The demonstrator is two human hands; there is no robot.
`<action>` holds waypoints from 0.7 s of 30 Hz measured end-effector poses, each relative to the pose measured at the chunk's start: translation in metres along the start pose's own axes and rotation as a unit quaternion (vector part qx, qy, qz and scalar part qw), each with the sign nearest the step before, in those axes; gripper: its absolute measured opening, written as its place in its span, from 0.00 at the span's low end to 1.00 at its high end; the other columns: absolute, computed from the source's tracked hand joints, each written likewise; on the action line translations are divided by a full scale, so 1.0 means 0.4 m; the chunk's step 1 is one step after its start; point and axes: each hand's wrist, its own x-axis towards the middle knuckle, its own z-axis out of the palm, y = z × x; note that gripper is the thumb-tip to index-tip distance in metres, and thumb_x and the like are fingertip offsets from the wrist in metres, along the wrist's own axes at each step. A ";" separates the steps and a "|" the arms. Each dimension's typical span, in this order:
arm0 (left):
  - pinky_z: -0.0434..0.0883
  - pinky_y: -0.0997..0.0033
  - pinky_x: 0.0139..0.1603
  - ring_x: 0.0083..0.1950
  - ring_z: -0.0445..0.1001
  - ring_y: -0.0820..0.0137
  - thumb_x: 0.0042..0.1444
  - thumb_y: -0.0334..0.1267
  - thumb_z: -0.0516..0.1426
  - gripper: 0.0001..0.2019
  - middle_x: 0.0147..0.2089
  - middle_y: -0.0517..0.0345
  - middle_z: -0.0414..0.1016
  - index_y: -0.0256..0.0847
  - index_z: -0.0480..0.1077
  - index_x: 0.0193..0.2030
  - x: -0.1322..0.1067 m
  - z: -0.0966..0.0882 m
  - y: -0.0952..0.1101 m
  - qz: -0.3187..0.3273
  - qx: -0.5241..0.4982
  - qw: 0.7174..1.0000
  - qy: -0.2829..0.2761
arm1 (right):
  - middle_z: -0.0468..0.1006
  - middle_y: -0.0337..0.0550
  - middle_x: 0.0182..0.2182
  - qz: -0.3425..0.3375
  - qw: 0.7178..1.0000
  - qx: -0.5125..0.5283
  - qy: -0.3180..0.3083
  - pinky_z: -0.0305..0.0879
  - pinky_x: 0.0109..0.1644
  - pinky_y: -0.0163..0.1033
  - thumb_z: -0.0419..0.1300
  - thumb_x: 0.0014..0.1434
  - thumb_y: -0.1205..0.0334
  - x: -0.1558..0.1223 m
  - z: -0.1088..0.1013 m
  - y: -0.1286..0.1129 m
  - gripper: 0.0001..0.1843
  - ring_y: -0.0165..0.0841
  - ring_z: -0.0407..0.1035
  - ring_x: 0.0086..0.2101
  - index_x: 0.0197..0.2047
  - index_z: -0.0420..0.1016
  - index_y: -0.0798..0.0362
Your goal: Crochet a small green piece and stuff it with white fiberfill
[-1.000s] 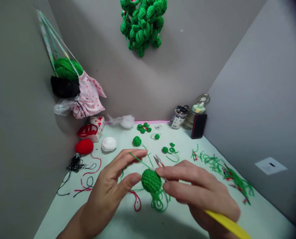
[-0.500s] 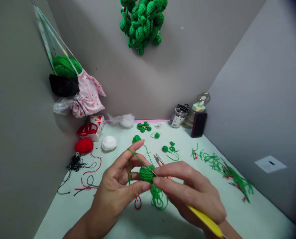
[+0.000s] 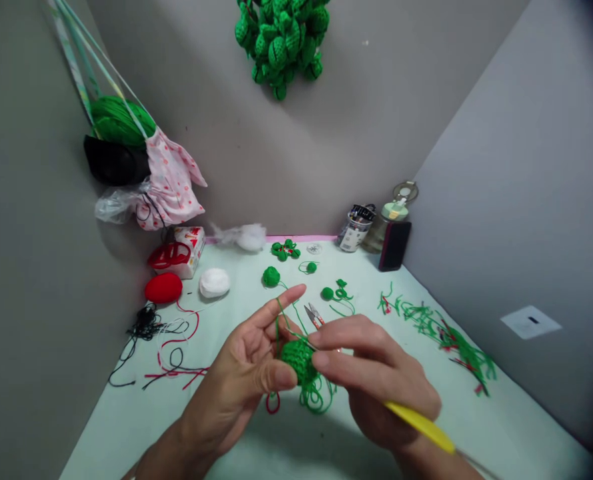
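Note:
A small green crocheted ball (image 3: 298, 361) is pinched between the thumb and fingers of my left hand (image 3: 249, 373). Green yarn (image 3: 279, 313) runs over my raised left index finger down to the top of the piece. My right hand (image 3: 381, 373) grips a crochet hook (image 3: 421, 427) with a yellow handle. Its thin tip meets the upper edge of the ball, and my right fingertips touch the ball's right side. Loose loops of green yarn (image 3: 316, 395) lie below. Partly hidden behind my right hand are the snips (image 3: 314, 316).
On the table (image 3: 141, 433) lie a red yarn ball (image 3: 163, 288), a white yarn ball (image 3: 215, 283), tangled black yarn (image 3: 146, 321) and green yarn scraps (image 3: 441, 327). A phone (image 3: 395, 247) leans at back right. A green crocheted cluster (image 3: 281, 47) and a pink bag (image 3: 171, 180) hang above.
The ball has turned a little in my left fingers, and my left index finger has shifted right and slightly down. The hook handle has moved slightly right. The whole view has shifted slightly.

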 end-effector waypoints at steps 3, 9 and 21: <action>0.73 0.83 0.41 0.37 0.72 0.78 0.47 0.34 0.77 0.36 0.39 0.61 0.75 0.51 0.78 0.64 0.005 -0.003 0.009 0.000 -0.007 1.000 -0.008 | 0.85 0.46 0.45 0.063 0.993 0.100 0.016 0.81 0.42 0.42 0.57 0.75 0.64 0.004 0.010 0.007 0.18 0.36 0.81 0.41 0.60 0.82 0.40; 0.73 0.84 0.41 0.36 0.72 0.78 0.50 0.32 0.75 0.35 0.40 0.61 0.74 0.49 0.77 0.66 0.012 -0.020 0.014 -0.002 -0.005 0.999 -0.032 | 0.87 0.44 0.42 0.141 0.969 0.202 0.030 0.81 0.45 0.43 0.63 0.71 0.64 0.025 0.006 0.002 0.13 0.36 0.80 0.41 0.54 0.85 0.42; 0.72 0.78 0.43 0.40 0.72 0.74 0.55 0.37 0.72 0.35 0.44 0.58 0.73 0.51 0.72 0.70 0.021 -0.085 0.041 -0.015 0.100 0.990 -0.100 | 0.87 0.41 0.39 0.213 0.945 0.248 0.012 0.76 0.45 0.42 0.62 0.72 0.64 0.022 -0.011 0.017 0.11 0.35 0.79 0.40 0.49 0.86 0.45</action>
